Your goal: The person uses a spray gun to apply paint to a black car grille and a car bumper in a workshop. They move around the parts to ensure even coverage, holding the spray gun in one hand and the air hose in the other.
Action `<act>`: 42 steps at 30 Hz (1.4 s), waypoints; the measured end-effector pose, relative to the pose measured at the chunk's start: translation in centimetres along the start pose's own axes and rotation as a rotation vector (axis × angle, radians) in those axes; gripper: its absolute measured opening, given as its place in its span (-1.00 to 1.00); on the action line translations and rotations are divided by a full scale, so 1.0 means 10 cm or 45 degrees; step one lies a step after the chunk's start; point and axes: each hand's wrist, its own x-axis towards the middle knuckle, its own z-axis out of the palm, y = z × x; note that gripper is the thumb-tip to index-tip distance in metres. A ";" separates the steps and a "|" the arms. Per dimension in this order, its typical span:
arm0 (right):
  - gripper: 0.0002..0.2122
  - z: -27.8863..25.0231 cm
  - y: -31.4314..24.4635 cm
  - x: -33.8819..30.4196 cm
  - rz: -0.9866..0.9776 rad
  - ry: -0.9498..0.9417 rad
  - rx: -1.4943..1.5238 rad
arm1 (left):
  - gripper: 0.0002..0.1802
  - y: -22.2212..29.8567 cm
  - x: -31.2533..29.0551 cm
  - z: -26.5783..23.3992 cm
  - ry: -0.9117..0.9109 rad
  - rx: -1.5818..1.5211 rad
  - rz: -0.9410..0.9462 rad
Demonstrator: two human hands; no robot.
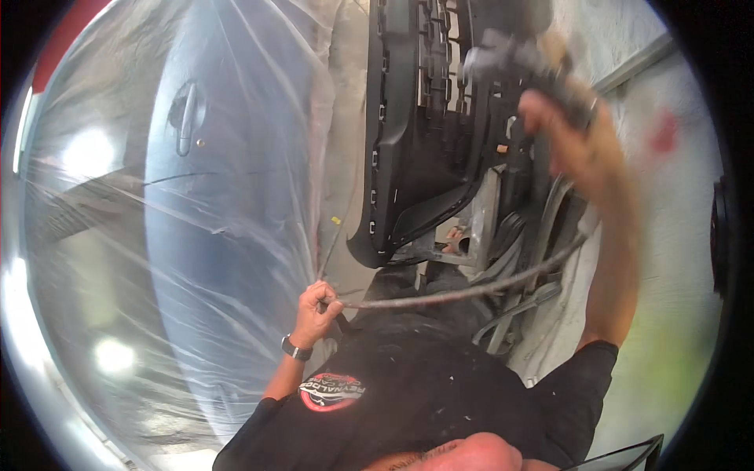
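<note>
My left hand (316,308) is closed around a thin dark hose (455,297), beside the edge of the plastic sheeting. From there the hose runs in a curve across the front of my body, toward my right forearm. Raised at the upper right, my right hand (577,137) grips a grey spray gun (514,63) that is smeared by motion. The gun is over the right side of a black plastic car bumper (393,169) with grille openings. Where the hose meets the gun is hidden.
At the left stands a blue car door (228,157) under clear plastic sheeting (94,259). A metal stand (488,208) and dark trim pieces (510,235) are below and right of the bumper. A pale wall (675,235) runs along the right.
</note>
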 end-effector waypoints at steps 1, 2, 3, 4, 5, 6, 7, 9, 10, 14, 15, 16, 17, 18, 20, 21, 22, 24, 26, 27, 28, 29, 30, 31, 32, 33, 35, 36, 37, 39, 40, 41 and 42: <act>-0.55 0.05 -0.01 -0.15 0.026 -0.098 -0.033 | -0.55 0.04 0.01 0.00 -0.011 0.035 0.048; -0.57 0.05 -0.05 -0.28 0.052 -0.183 -0.081 | -0.55 0.05 0.05 0.02 -0.026 0.060 0.107; -0.59 0.01 -0.17 -0.33 0.057 -0.393 -0.022 | -0.58 0.04 0.04 0.04 -0.064 0.095 0.144; -0.63 -0.01 -0.20 -0.28 0.104 -0.601 0.022 | -0.58 0.06 0.05 0.06 -0.081 0.104 0.171; -0.67 -0.05 -0.23 -0.24 0.163 -0.799 0.050 | -0.59 0.11 0.07 0.10 -0.105 0.105 0.203; -0.66 -0.06 -0.28 -0.19 0.178 -0.754 0.046 | -0.59 0.15 0.08 0.12 -0.126 0.116 0.228; -0.64 -0.07 -0.34 -0.14 0.191 -0.709 0.044 | -0.60 0.15 0.08 0.13 -0.121 0.134 0.228; -0.70 -0.07 -0.42 0.03 0.115 -0.581 -0.030 | -0.59 0.06 0.03 0.14 -0.090 0.067 0.210; -0.70 -0.10 -0.45 0.18 0.032 -0.486 -0.062 | -0.59 0.04 0.06 0.16 -0.083 0.031 0.202; -0.62 -0.19 -0.79 0.97 -0.137 -0.063 -0.146 | -0.28 0.31 0.23 0.11 0.001 -0.128 0.302; -0.60 -0.23 -0.86 1.17 -0.259 0.026 -0.196 | -0.28 0.34 0.29 0.11 -0.021 -0.167 0.314; -0.59 -0.23 -0.90 1.39 -0.289 0.064 -0.169 | -0.27 0.37 0.33 0.11 -0.032 -0.189 0.317; -0.59 -0.26 -0.94 1.63 -0.307 0.105 -0.202 | -0.27 0.40 0.36 0.10 -0.045 -0.217 0.321; -0.59 -0.26 -0.96 1.84 -0.344 0.169 -0.195 | -0.28 0.41 0.41 0.09 -0.065 -0.229 0.332; -0.58 -0.27 -1.04 2.10 -0.413 0.289 -0.175 | -0.29 0.48 0.46 0.07 -0.109 -0.248 0.343; -0.57 -0.26 -1.09 2.14 -0.411 0.359 -0.168 | -0.27 0.49 0.47 0.07 -0.093 -0.263 0.342; -0.56 -0.25 -1.16 2.16 -0.409 0.433 -0.169 | -0.25 0.49 0.49 0.06 -0.083 -0.283 0.343; -0.56 -0.17 -1.21 2.14 -0.431 0.467 -0.201 | -0.22 0.40 0.47 -0.01 -0.073 -0.317 0.310; -0.57 -0.18 -1.18 1.91 -0.468 0.404 -0.306 | -0.19 0.28 0.45 -0.03 -0.104 -0.378 0.259; -0.59 -0.04 -1.23 1.70 -0.408 0.378 -0.353 | -0.21 0.21 0.41 -0.04 -0.084 -0.408 0.228; -0.60 0.06 -1.17 1.52 -0.379 0.259 -0.329 | -0.23 0.14 0.37 -0.08 -0.077 -0.353 0.215; -0.61 0.05 -1.18 1.28 -0.343 0.143 -0.331 | -0.25 0.16 0.30 -0.07 -0.085 -0.323 0.207; -0.64 0.09 -1.16 0.98 -0.232 0.065 -0.359 | -0.27 0.09 0.30 -0.04 -0.114 -0.299 0.215; -0.67 0.19 -1.13 0.70 -0.135 -0.030 -0.358 | -0.39 -0.01 0.25 -0.04 -0.109 -0.302 0.194; -0.71 0.24 -0.95 0.44 -0.137 -0.160 -0.310 | -0.42 -0.06 0.19 -0.08 -0.115 -0.242 0.201; -0.67 0.31 -1.02 0.14 0.011 -0.327 -0.407 | -0.44 -0.12 0.13 -0.10 -0.125 -0.188 0.203; -0.61 0.41 -0.90 -0.29 0.189 -0.633 -0.451 | -0.45 -0.25 0.07 -0.07 -0.179 -0.136 0.232; -0.58 0.44 -0.84 -0.44 0.233 -0.748 -0.436 | -0.45 -0.30 0.06 -0.05 -0.199 -0.131 0.257; -0.55 0.47 -0.78 -0.55 0.266 -0.822 -0.412 | -0.44 -0.34 0.04 -0.04 -0.216 -0.123 0.279; -0.55 0.53 -0.65 -0.65 0.153 -0.746 -0.398 | -0.43 -0.42 0.00 -0.01 -0.215 -0.095 0.249; -0.56 0.56 -0.56 -0.67 0.037 -0.618 -0.405 | -0.42 -0.45 -0.02 -0.01 -0.214 -0.076 0.232; -0.56 0.60 -0.50 -0.69 0.053 -0.509 -0.418 | -0.41 -0.49 -0.04 -0.01 -0.219 -0.068 0.199; -0.56 0.64 -0.47 -0.73 0.070 -0.394 -0.433 | -0.42 -0.55 -0.06 -0.01 -0.190 -0.049 0.198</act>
